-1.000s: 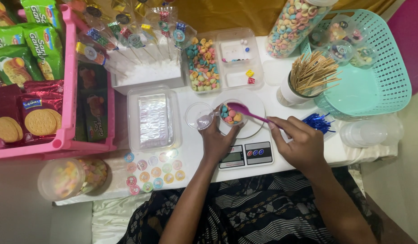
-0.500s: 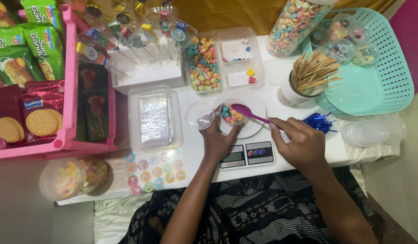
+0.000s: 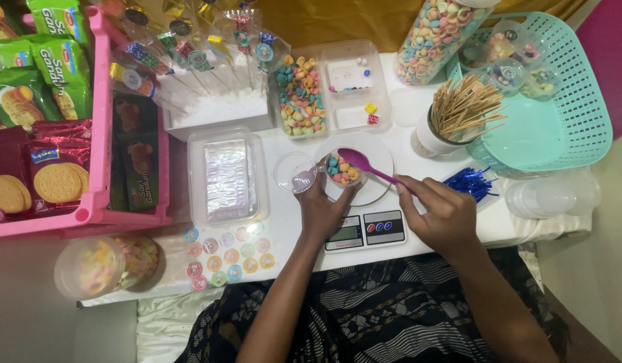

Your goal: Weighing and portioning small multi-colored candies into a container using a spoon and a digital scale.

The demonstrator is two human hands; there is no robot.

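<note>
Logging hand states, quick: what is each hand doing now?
Left hand: closed on small clear plastic cup of coloured candies.
Right hand: closed on purple plastic spoon.

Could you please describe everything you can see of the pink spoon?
The pink plastic spoon has an oval bowl and a thin straight handle. The right hand grips its handle end; the bowl lies level over the small clear cup of pastel candies on the white kitchen scale, steadied by the left hand.

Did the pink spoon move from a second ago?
No, hardly at all. The pink spoon, held by the right hand, hangs over the same small cup of candies on the kitchen scale as before.
</note>
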